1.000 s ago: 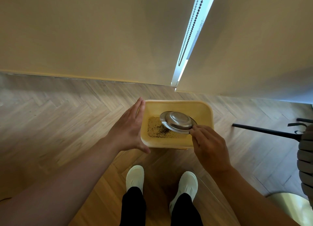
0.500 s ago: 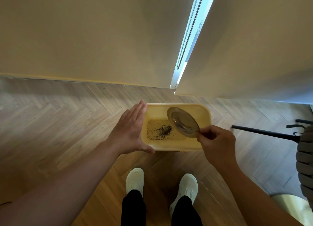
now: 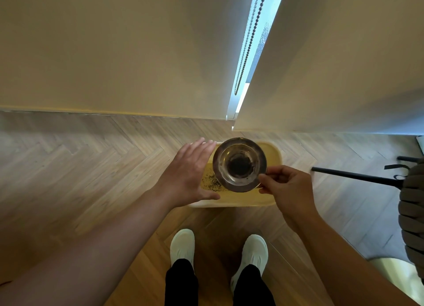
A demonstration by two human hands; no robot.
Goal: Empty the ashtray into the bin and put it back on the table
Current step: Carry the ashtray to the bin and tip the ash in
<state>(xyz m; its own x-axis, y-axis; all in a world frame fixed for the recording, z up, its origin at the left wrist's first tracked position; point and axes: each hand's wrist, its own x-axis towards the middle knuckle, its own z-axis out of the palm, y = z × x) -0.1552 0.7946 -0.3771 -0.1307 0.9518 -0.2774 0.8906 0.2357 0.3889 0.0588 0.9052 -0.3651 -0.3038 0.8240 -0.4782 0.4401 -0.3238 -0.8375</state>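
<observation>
Herringbone floor (image 3: 68,168) holds yellow bin (image 3: 274,197) beside pale wall (image 3: 114,53).

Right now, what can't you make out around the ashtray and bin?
Head view only:
- Bin floor: mostly covered by the ashtray and left hand.
- Dark patch in the ashtray: leftover ash or a reflection, unclear.
- Right hand grip: fingertips hide the rim contact.
- Table: out of frame.

floor (image 3: 68,168): herringbone wood, seen across the middle
bead chain (image 3: 249,41): hung upper right
black rod (image 3: 355,176): laid right side
</observation>
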